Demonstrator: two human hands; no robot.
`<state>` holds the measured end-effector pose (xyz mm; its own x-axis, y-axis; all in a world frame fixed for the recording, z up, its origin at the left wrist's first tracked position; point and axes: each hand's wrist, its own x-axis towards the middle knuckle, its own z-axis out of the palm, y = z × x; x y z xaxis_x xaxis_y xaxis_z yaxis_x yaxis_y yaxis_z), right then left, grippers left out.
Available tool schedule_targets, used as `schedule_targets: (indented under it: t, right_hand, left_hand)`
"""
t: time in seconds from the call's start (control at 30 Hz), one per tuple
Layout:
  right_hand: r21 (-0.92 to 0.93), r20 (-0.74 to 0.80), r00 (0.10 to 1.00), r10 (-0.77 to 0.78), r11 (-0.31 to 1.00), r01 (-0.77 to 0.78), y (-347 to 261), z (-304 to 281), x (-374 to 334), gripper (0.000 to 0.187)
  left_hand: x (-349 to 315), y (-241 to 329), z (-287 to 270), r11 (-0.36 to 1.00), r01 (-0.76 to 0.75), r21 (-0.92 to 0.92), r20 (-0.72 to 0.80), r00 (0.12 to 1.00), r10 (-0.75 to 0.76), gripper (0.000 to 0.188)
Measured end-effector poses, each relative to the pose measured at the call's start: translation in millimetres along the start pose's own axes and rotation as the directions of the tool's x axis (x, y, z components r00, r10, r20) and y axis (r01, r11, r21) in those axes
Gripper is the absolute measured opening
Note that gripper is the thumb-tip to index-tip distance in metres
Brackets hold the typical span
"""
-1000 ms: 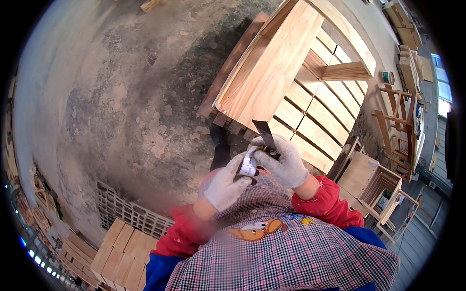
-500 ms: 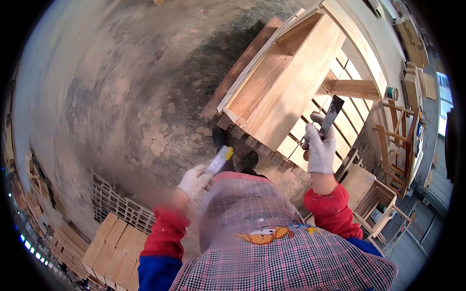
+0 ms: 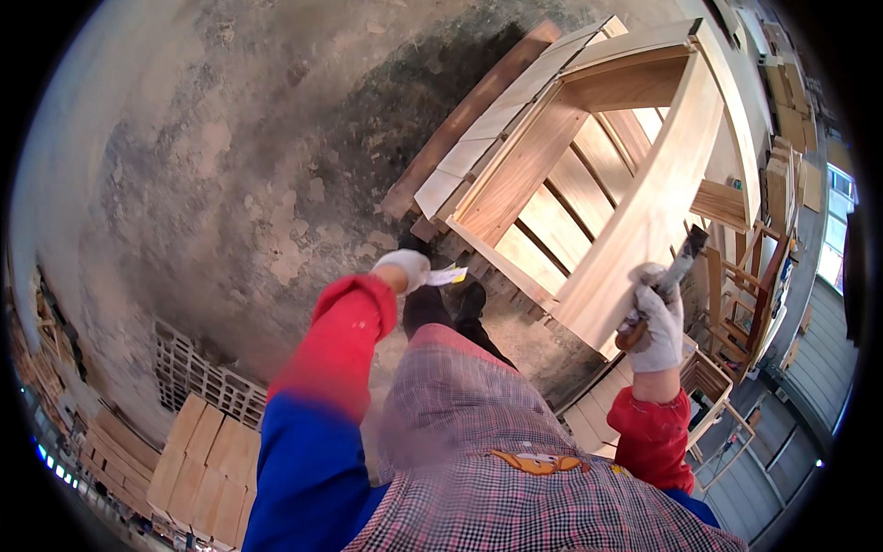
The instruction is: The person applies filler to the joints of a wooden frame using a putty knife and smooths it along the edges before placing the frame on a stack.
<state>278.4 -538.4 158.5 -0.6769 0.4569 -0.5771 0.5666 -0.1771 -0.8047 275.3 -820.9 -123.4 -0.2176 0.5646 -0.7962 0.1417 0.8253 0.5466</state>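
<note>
the right hand (image 3: 655, 324), in a white glove, was clamped around the wooden handle of a hand tool (image 3: 664, 287) whose dark blade pointed up and away, just beside the near edge of a pale plank on the wooden frame (image 3: 589, 175). the left hand (image 3: 405, 269), also gloved, was closed on a small white and yellow piece (image 3: 448, 275) that stuck out to its right, held over the person's dark shoes (image 3: 451, 304). the two hands were well apart, with the corner of the frame between them. the frame lay tilted on low wooden blocks, its open slats facing up. to its left the stained concrete floor (image 3: 212, 156) spread wide and bare. a flat wooden pallet (image 3: 198, 469) and a grey plastic crate (image 3: 198, 373) lay at the lower left, and stacked wooden frames (image 3: 754, 304) crowded the right edge.
</note>
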Motion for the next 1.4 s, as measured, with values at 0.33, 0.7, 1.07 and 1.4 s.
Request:
schedule_targets:
  t: [0.33,0.7,1.07,1.4]
  right_hand:
    - [-0.026,0.033,0.999,0.042,0.999,-0.041,-25,-2,-1,0.015]
    - [-0.003,0.015,0.996,0.082,0.997,-0.082,-32,2,-4,0.013]
    - [0.016,-0.041,0.996,0.082,0.997,-0.082,-42,9,-3,0.013]
    - [-0.011,-0.036,0.995,0.095,0.995,-0.095,-41,7,-3,0.013]
  left_hand:
    - [85,-17,-78,0.988,0.049,0.145,-0.025,0.999,-0.046,0.033]
    - [84,-30,-106,0.981,-0.193,-0.020,0.029,0.981,0.194,0.028]
    - [104,9,-92,0.843,-0.132,0.521,0.271,0.963,-0.016,0.034]
    - [97,0,-119,0.982,-0.129,0.140,-0.054,0.989,0.138,0.037]
